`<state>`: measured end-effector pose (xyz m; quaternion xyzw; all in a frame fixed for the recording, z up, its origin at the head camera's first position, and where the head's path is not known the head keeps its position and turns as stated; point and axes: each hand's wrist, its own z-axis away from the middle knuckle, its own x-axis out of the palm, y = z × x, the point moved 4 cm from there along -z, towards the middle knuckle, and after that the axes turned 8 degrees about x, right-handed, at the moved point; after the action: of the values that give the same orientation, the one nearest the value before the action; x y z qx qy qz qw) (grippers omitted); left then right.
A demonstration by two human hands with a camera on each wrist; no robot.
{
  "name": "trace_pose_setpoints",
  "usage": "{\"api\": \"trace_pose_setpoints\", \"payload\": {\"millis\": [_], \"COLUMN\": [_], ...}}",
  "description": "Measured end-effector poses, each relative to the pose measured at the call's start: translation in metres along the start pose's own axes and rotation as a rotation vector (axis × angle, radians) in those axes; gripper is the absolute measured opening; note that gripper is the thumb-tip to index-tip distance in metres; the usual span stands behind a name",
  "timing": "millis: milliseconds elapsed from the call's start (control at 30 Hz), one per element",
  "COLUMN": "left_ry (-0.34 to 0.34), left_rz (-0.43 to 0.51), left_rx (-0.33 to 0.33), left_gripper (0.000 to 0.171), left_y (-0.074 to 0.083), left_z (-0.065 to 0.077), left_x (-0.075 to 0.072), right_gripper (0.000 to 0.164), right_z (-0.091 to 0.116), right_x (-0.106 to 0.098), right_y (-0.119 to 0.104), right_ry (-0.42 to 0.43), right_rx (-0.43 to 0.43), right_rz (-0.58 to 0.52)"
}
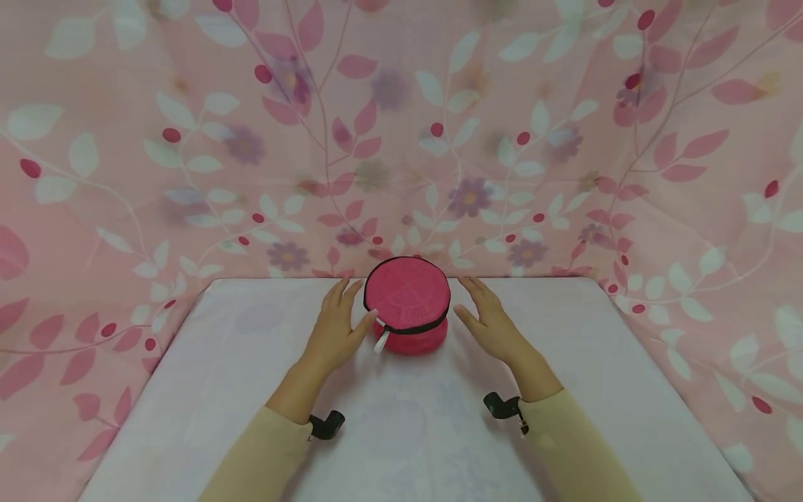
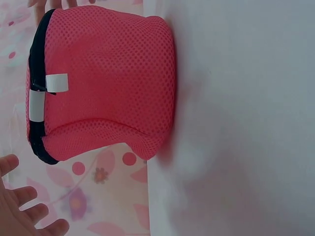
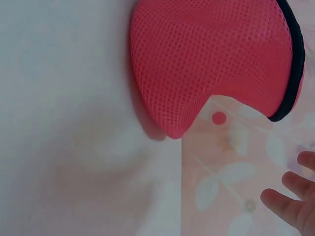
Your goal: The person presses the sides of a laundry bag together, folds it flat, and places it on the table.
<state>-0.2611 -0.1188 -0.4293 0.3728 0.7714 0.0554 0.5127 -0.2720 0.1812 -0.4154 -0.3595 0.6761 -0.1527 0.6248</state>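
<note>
Pink mesh bag (image 1: pixel 409 295) stands between left hand (image 1: pixel 337 333) and right hand (image 1: pixel 492 326).
Hands apart, fingers extended; white tab (image 2: pixel 57 83) on black zip (image 2: pixel 38 64).

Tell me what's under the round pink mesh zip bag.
The round pink mesh zip bag stands on a white cloth-covered table; the patch beneath its base is covered and cannot be seen.

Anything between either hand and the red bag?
Nothing visible. The left hand and right hand flank the bag, and the wrist views show no object between. Only the bag's own white zip pull hangs on the left hand's side.
</note>
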Motion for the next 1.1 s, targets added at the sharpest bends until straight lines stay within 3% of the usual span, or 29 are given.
{"api": "trace_pose_setpoints", "payload": {"millis": [433,633,833,1100], "left_ry": [0.004,0.043,0.061,0.087], "left_rz": [0.208,0.276,0.412,0.506], "left_rx": [-0.091,-0.125,-0.176,-0.228], "left_gripper": [0.066,0.064,0.061,0.062], "left_y": [0.001,-0.001,-0.002,-0.003], "left_z": [-0.013,-0.018,-0.021,-0.024], "left_x": [0.016,0.021,0.027,0.035], "right_gripper": [0.062,0.058,0.055,0.056], "right_z": [-0.017,-0.025,-0.028,-0.029], "right_x": [0.029,0.036,0.042,0.048], "right_y": [-0.015,-0.020,-0.016,-0.015], "right_ry": [0.020,0.055,0.077,0.054], "right_rx": [0.026,0.078,0.139,0.211], "right_rz": [-0.210,-0.292,-0.337,-0.427]}}
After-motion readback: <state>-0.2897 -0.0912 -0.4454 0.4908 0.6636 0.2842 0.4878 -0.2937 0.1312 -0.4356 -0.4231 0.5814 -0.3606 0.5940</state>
